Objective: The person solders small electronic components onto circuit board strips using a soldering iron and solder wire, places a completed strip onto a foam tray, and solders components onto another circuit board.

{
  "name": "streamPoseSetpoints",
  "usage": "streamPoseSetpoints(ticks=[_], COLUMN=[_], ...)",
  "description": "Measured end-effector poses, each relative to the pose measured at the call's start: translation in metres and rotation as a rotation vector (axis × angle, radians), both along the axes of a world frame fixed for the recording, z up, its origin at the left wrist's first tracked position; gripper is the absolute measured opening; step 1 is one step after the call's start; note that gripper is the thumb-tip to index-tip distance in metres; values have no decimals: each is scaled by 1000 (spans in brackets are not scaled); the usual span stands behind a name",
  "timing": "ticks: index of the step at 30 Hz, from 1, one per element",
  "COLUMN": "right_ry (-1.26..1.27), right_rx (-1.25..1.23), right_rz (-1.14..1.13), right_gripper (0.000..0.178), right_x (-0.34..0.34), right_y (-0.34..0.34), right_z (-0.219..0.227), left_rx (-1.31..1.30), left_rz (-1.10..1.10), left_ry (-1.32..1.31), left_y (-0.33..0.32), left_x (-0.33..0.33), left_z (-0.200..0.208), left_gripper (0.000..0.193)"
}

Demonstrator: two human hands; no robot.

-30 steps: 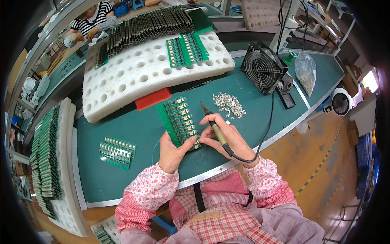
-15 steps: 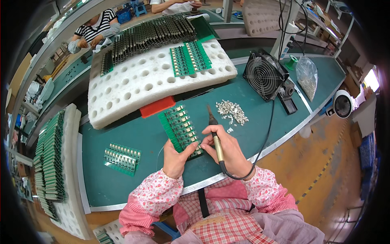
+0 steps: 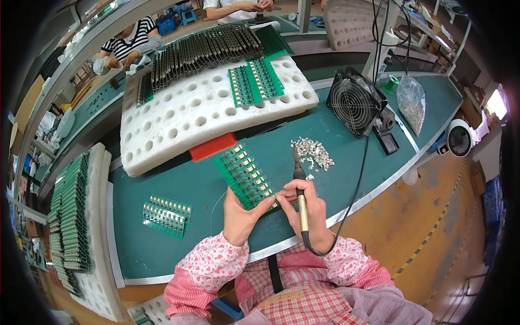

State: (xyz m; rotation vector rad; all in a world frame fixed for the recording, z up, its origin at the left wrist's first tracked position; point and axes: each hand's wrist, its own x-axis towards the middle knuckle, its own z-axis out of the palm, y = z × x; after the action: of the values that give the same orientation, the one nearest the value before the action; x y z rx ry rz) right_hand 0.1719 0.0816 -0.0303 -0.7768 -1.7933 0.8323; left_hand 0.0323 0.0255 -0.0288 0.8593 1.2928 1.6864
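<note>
My left hand grips the near end of a green circuit board panel, which is tilted and carries rows of small white parts. In my right hand is a soldering iron, its dark tip pointing up and away from the board. The thumb and a fingertip of that same hand come to the board's near right corner; whether they pinch a small part there I cannot tell. Just beyond the iron's tip lies a pile of small whitish parts. A second board panel rests flat on the green bench to the left.
A white foam block bears many upright boards, with a red tray under its edge. At the right stand a black fan, an iron stand and a bag of parts. More boards fill a rack at left.
The soldering iron has swung a little to the right and nearer to me, more upright. The held board has shifted slightly, still in my left hand.
</note>
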Motion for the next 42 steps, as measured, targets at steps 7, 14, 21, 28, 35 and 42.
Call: streamPoseSetpoints(ticks=[7,14,21,28,35,42], right_ry=[30,-79,-189,-305,-446,-458], right_rx=[-69,129,311,275,336,322], right_rz=[-1,-24,-113,-180,-25,0], right_gripper=[29,23,31,33,30,22], right_x=[1,4,31,75,60,51], right_y=[-10,-15,15,44,51,69], right_z=[1,-4,7,-15,-8,-3], left_rx=[4,55,-8,-10,-9,18], left_rz=[18,-6,21,-43,-4,-17], left_ry=[-33,-38,-95,-143,-122,-192], left_y=[-2,-4,-4,2,-3,-2], left_x=[3,4,-4,-2,-4,-3], left_z=[-11,-17,-5,-6,-11,-9], left_gripper=[58,59,51,48,49,47])
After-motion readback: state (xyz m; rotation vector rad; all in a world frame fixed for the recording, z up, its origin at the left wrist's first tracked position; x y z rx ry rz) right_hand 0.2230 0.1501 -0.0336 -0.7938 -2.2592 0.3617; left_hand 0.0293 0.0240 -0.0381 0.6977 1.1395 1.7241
